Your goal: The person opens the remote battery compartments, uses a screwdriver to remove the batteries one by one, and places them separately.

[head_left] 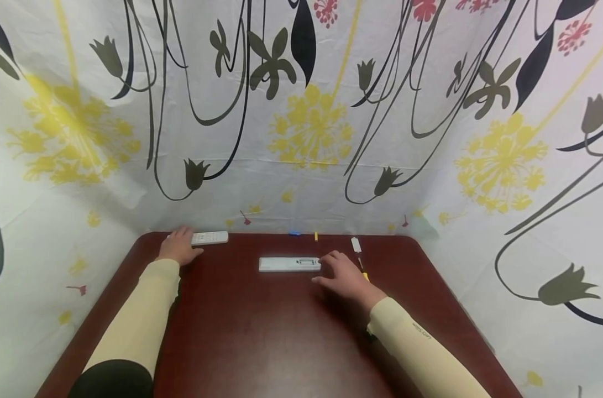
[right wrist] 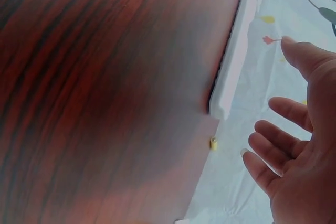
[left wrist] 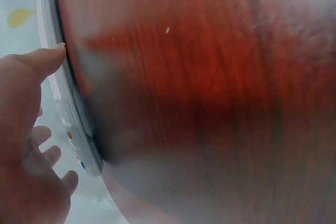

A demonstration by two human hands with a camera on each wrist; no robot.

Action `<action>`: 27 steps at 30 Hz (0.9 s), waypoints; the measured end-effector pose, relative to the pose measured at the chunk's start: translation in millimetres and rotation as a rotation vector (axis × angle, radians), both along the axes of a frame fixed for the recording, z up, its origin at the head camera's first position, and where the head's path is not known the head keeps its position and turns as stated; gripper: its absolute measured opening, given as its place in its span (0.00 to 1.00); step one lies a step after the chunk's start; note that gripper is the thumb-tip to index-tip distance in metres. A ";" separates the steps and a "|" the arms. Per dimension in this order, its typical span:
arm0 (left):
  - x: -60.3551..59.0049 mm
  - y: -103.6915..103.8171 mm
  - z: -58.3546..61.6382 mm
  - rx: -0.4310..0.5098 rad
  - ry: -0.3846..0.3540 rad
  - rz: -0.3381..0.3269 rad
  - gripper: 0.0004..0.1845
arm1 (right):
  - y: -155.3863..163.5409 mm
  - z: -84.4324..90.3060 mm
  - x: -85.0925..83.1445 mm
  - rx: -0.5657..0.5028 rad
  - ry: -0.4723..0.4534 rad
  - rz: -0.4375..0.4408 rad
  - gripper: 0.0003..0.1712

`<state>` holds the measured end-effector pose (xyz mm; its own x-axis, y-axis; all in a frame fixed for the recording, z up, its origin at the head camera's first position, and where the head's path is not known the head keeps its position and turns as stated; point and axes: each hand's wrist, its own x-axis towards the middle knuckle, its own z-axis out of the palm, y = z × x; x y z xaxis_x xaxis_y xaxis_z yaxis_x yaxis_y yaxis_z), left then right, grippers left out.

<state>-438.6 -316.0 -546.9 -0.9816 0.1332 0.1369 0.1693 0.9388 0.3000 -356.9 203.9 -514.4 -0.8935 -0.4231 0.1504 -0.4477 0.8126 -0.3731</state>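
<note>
It's the long white plastic slab (head_left: 278, 265) in play, set in from the far edge of the dark red wood-grain tabletop (head_left: 241, 320), about midway between the side edges, recessed slot facing up at its right end. My right hand (head_left: 343, 276) hangs just beside that end, fingers loosely bent, nothing in them! Over to the far left corner: my left hand (head_left: 181, 246) lies across the left end of a white plastic remote with rows of buttons (head_left: 211, 238), thumb out wide, not closed round it; whether the fingertips press, I can't tell.

To handle these well, I'd say, go light: steady each by its long sides, flat to the wood, and nudge nothing small off the far edge.

Now the count: two long white pieces, slab and remote; one small blue cylinder (head_left: 294, 232) and one small yellow cylinder (head_left: 316, 236), both by the far edge; one small white rectangular piece (head_left: 356, 245), towards the far right corner; one thin-shafted tool with a yellow handle (head_left: 365, 275), partly hidden by my right hand.
</note>
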 end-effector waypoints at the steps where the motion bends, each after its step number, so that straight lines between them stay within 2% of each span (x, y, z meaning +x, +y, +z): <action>1: 0.6 -1.7 0.8 -0.001 -0.017 0.000 0.43 | -0.3 -0.2 0.6 -0.004 0.001 0.001 0.36; 7: 1.6 -6.7 4.6 -0.005 -0.066 -0.003 0.45 | -1.7 -0.1 3.6 -0.027 -0.001 -0.004 0.35; 11: -4.3 -10.4 0.0 -0.013 -0.081 -0.011 0.45 | -0.9 1.3 4.0 -0.034 -0.005 -0.001 0.36; 19: 5.0 -0.5 12.5 -0.050 -0.108 -0.001 0.41 | 0.3 5.4 5.5 -0.024 -0.014 0.004 0.37; 27: -2.3 0.2 9.6 -0.048 -0.117 0.011 0.36 | 4.0 6.1 5.4 -0.018 -0.007 0.006 0.37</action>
